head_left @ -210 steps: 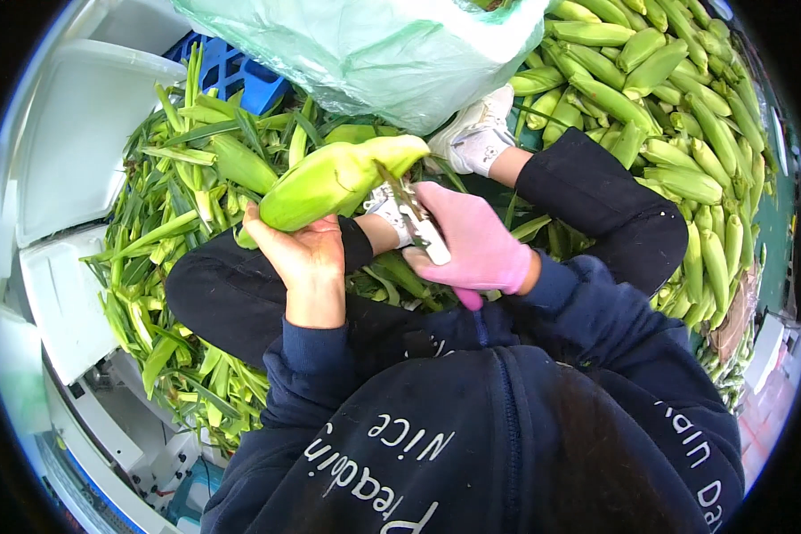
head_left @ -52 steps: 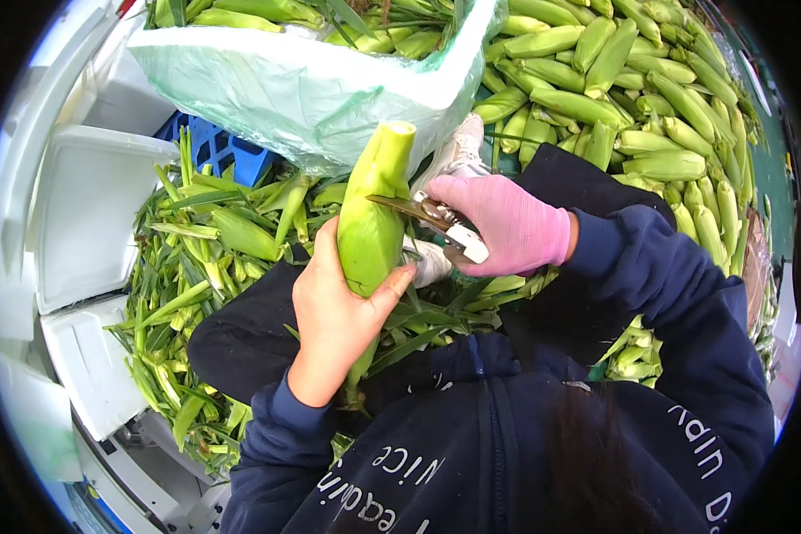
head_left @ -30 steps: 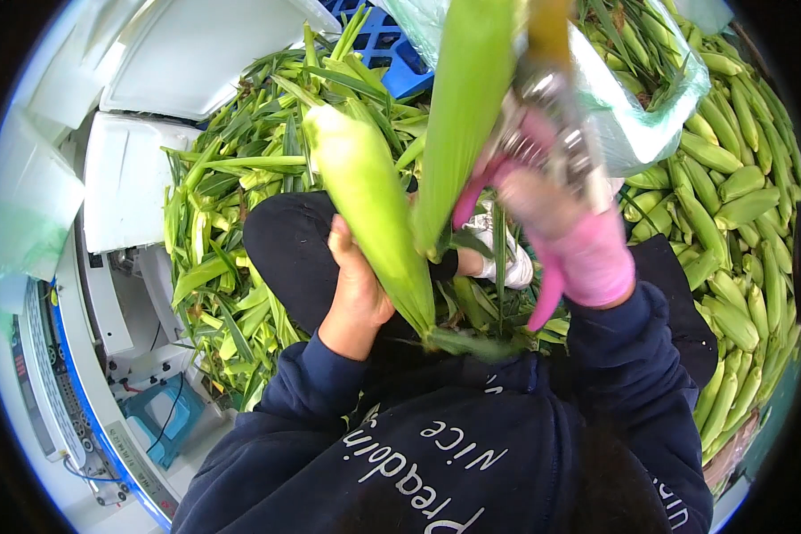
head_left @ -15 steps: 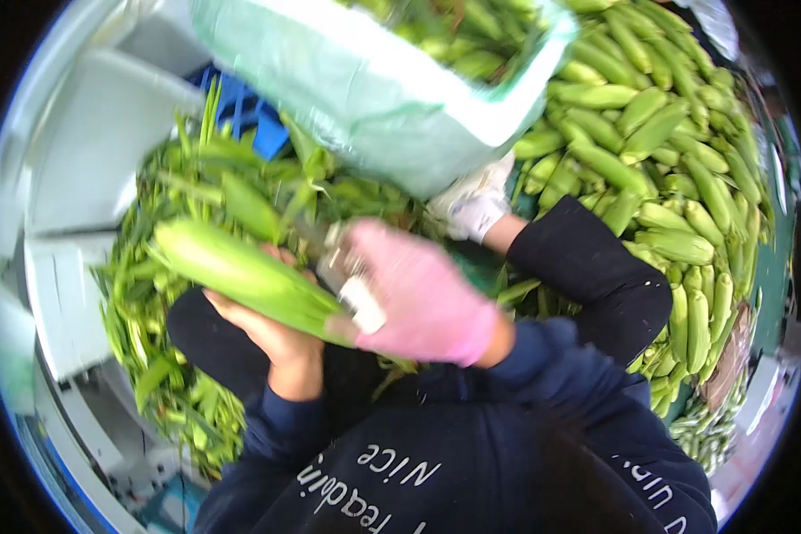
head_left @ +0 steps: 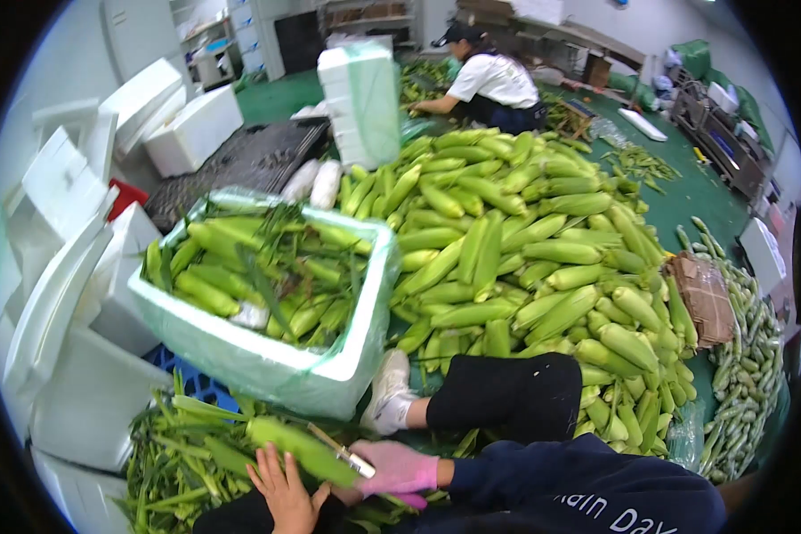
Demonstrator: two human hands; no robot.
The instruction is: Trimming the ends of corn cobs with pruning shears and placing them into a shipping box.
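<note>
A green ear of corn in its husk [head_left: 301, 448] lies slantwise in front of me, its stem end towards the pink glove. My left hand [head_left: 287, 492] is bare, fingers spread and stretched against the near side of the ear. My right hand [head_left: 393, 466], in the pink glove, is closed round a knife [head_left: 360, 464] with a white handle part; its narrow brownish blade points up and left over the ear. The glove's fingers are partly hidden, so whether they also grip the stem end I cannot tell. Stripped husk leaves [head_left: 173, 467] are heaped beneath and left.
Ahead stands a plastic-lined white foam box [head_left: 240, 343] holding corn ears. A big pile of husked ears [head_left: 525, 258] spreads to the right, beyond my bent leg [head_left: 507, 394]. White foam boxes [head_left: 89, 383] stack up at left. Another person [head_left: 494, 89] crouches at the far side.
The view has tilted up, showing more of the room. My left hand, cupped under the ear before, now lies with fingers spread against it. The right hand still has the knife.
</note>
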